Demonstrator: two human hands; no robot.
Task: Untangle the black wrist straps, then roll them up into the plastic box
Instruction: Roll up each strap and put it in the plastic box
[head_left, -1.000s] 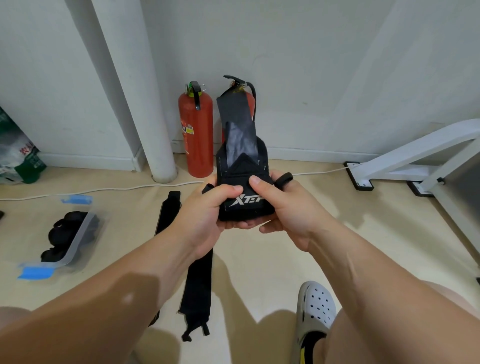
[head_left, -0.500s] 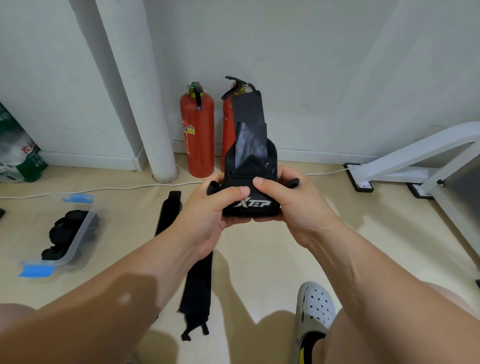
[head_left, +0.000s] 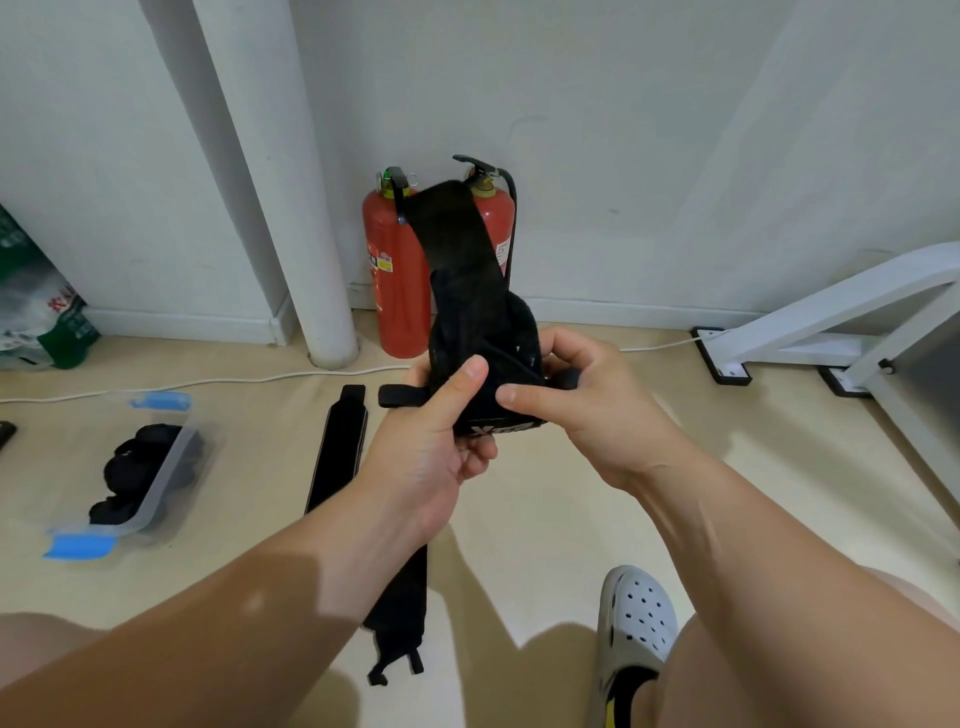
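Two broad surfaces fill the view: a pale beige floor (head_left: 545, 519) and a white wall (head_left: 649, 130) behind it. A thick white pipe (head_left: 291, 208) runs down the wall to the floor at the left, and a white metal frame (head_left: 831, 306) slants in from the right on black feet. A person's bare forearms reach in from the bottom corners and meet at the centre. The left hand (head_left: 431, 457) and right hand (head_left: 597, 410) together hold a partly rolled black wrist strap (head_left: 467, 291) up in the air. Each thumb presses on its front and the fingers of both hands curl round it from behind and below. Its loose tail stands upward in front of two red fire extinguishers (head_left: 397, 280) that stand against the wall. White lettering shows on the roll, partly hidden by the thumbs. A second black strap (head_left: 337, 457) lies flat and stretched out on the floor, passing under the left forearm. Well to its left, a clear plastic box (head_left: 161, 488) with blue clips sits on the floor, with black rolled straps (head_left: 130, 467) inside it. A white perforated clog (head_left: 639, 613) shows at the bottom right. A thin white cable (head_left: 208, 384) trails across the floor near the wall, and a green and white bag (head_left: 41, 322) leans at the far left edge.
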